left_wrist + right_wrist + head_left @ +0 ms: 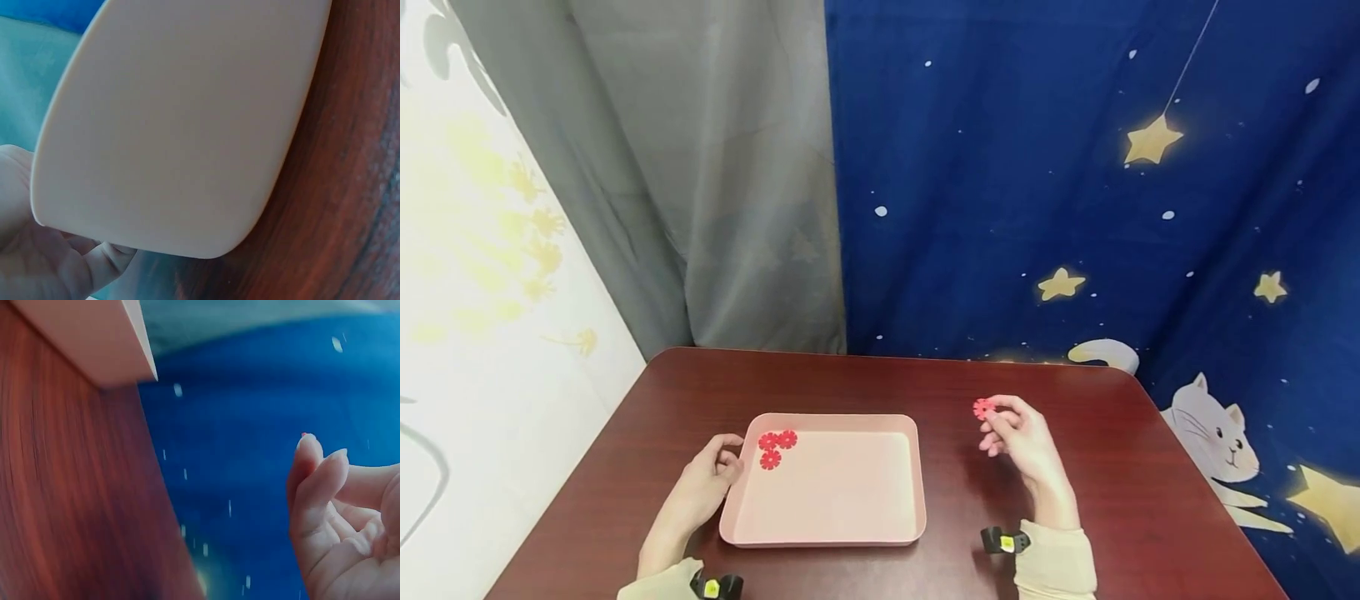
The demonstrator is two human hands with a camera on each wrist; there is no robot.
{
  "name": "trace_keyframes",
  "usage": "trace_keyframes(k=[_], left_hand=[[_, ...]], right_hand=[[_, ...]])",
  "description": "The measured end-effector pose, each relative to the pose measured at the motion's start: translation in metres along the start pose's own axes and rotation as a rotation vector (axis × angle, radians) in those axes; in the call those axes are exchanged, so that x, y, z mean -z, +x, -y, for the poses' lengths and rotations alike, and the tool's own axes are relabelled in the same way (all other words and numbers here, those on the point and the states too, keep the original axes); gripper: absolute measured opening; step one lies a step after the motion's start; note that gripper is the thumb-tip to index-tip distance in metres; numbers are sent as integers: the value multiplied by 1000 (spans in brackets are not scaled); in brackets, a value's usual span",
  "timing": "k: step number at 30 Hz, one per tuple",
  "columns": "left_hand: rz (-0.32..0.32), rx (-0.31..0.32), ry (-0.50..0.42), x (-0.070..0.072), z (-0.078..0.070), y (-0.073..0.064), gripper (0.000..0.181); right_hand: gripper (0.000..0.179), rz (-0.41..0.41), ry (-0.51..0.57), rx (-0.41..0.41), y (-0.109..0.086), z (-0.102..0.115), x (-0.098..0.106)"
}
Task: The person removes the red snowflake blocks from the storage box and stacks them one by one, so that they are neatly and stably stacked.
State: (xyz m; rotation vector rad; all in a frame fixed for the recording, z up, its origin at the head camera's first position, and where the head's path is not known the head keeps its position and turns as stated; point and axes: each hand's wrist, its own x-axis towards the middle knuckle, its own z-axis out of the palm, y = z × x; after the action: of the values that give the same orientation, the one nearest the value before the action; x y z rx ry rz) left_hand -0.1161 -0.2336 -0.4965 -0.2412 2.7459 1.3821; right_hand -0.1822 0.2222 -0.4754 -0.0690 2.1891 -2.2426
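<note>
A pink rectangular tray [827, 533] lies on the table, with several-toothed red flower-shaped discs [770, 459] grouped in its far left corner. My left hand [703, 483] is beside the tray's left wall, its loosely bent fingers at the outer side of the rim. In the left wrist view the tray wall [175, 137] hides part of that hand [50, 256]. Right of the tray, raised above the table, my right hand [1026, 437] pinches another red flower-shaped disc [982, 408] between thumb and forefinger. Only a red sliver of it shows at the fingertips in the right wrist view.
The dark red wooden table [955, 567] has rounded far corners. Behind it hang a grey curtain [760, 208] and a blue one [962, 208] with stars and a cat. A white patterned surface [490, 375] borders the left side.
</note>
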Motion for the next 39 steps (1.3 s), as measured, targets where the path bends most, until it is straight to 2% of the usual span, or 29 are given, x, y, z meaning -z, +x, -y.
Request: trace_keyframes(k=[6, 9, 16, 30, 39], left_hand=[[-10, -21, 29, -1, -2, 0, 35], [-6, -14, 35, 0, -3, -1, 35], [5, -11, 41, 1, -3, 0, 36], [17, -30, 67, 4, 1, 2, 37], [11, -22, 76, 1, 0, 2, 36]], right_hand=[[33, -198, -42, -102, -10, -15, 44], [34, -244, -73, -163, -14, -22, 59], [36, -247, -75, -222, -17, -32, 74], [30, -199, -172, -283, -17, -42, 62], [28, -186, -210, -296, -16, -45, 65]])
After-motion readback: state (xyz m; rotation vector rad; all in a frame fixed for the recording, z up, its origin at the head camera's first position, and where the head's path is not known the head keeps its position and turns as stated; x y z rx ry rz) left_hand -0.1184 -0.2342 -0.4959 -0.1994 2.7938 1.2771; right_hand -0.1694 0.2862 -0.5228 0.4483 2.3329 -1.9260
